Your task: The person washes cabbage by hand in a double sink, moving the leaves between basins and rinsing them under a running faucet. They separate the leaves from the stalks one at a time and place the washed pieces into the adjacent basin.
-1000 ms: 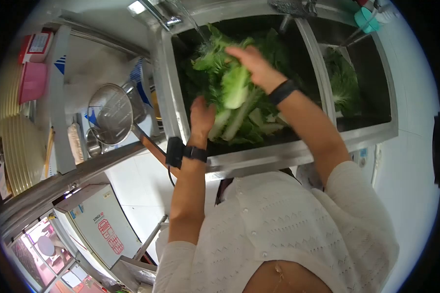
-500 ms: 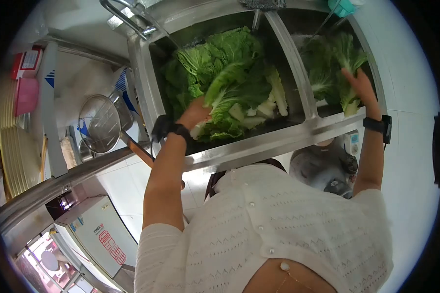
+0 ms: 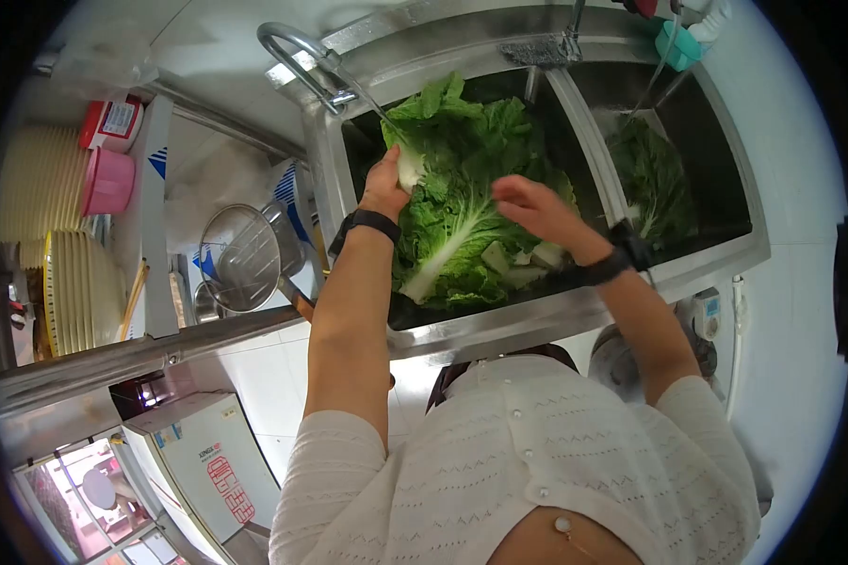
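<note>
My left hand (image 3: 384,186) is closed on the pale stem end of a cabbage leaf (image 3: 411,168) at the left side of the larger sink basin. A thin stream of water from the tap (image 3: 334,92) falls beside that leaf. Over the middle of the same basin, my right hand (image 3: 535,209) is above the heap, fingers stretched out and apparently holding nothing. Beneath it lie green cabbage leaves (image 3: 462,221), one with a broad white rib, and several pale stem pieces (image 3: 523,266). More leaves (image 3: 652,179) sit in the smaller right basin.
A steel divider (image 3: 589,141) separates the two basins. At the back right hangs a turquoise cup (image 3: 678,45), with a second stream of water near it. Left of the sink, a shelf holds a wire strainer (image 3: 240,259), a pink tub (image 3: 108,181) and stacked plates (image 3: 80,292).
My right hand has let go of a leaf in the right basin and crossed to the left basin. My left hand has moved back toward the tap stream. The view has shifted slightly.
</note>
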A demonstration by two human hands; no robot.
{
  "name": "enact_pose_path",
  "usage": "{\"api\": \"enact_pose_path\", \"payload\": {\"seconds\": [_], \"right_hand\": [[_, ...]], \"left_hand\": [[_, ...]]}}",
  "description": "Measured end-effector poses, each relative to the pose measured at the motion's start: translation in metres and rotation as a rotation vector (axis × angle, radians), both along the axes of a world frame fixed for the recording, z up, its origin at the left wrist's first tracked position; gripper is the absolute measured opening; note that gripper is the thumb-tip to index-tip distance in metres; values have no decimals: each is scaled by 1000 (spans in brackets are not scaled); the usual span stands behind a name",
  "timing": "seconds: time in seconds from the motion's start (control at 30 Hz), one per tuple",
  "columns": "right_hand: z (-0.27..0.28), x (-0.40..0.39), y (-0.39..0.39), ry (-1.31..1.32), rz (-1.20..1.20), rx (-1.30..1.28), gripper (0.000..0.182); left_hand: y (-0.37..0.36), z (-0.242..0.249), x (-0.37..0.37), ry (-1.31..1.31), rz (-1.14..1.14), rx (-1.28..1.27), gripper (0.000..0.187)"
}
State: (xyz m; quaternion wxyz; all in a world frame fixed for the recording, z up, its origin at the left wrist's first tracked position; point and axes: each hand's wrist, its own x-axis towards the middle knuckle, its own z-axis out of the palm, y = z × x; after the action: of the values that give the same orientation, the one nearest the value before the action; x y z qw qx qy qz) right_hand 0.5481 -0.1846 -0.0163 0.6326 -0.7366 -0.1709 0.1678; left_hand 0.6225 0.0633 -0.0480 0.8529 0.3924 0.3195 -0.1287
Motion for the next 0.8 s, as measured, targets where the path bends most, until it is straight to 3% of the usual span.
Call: {"api": "enact_pose_path", "payload": {"seconds": [0.07,0.1,0.13,0.17,0.2,0.27,0.37,0.5,0.57,0.6,0.63,0.7,0.73,0.8], "right_hand": [[-8,19,36,163,-15,101,29],[-4,26,57,352,-116,208,28],[-2,32,74,542,-220,317,27],[-5,42,87,545,-222,316,27],[-12,53,97,698,-193,383,25],[-21,68,112,853,-166,450,23],[-32,82,129,1003,-177,490,17],[-45,94,150,947,-367,681,16],[-49,97,164,861,-479,808,14],[-48,95,172,816,-483,829,12],[-52,93,176,819,-482,828,12],[-57,90,182,797,-478,868,11],[-57,92,183,795,-473,863,11],[-59,88,179,878,-441,817,12]], "left_hand": [[4,-13,6,-22,20,70,18],[15,-46,16,-21,20,68,18],[30,-95,30,-312,-172,338,18],[40,-122,38,-603,-367,605,18],[31,-96,32,-599,-368,603,18],[0,-4,12,9,-362,415,27],[17,6,16,-129,-554,413,20],[22,15,6,-239,-455,409,22],[17,9,-3,-486,-234,807,28],[16,5,-4,-591,-116,1240,31],[16,1,-3,-588,-117,1241,31],[17,-5,0,-392,-52,1477,31],[17,-8,4,-261,-58,1422,28],[23,-14,12,-273,-20,1279,26]]}}
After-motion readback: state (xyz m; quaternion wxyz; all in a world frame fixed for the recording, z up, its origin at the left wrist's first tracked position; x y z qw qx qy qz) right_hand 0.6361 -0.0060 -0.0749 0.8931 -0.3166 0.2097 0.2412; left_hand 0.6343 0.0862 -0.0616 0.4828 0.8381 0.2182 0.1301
